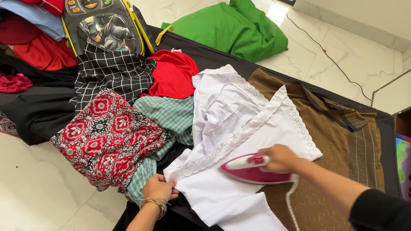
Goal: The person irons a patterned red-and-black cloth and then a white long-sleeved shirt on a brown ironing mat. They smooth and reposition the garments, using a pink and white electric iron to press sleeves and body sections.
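Head view: a white garment [239,141] is ironed on a brown cloth [342,145].
The pink iron [252,169] is gripped by the right hand [282,159]; the garment's lace hem is pinched by the left hand [159,188].

A gold bangle [156,203] circles the left wrist; a black sleeve [379,211] covers the right arm.

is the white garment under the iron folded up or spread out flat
Mostly spread out. The white garment lies open across the brown cloth, its lace edge showing; the left hand pins one corner while the right hand holds the iron.
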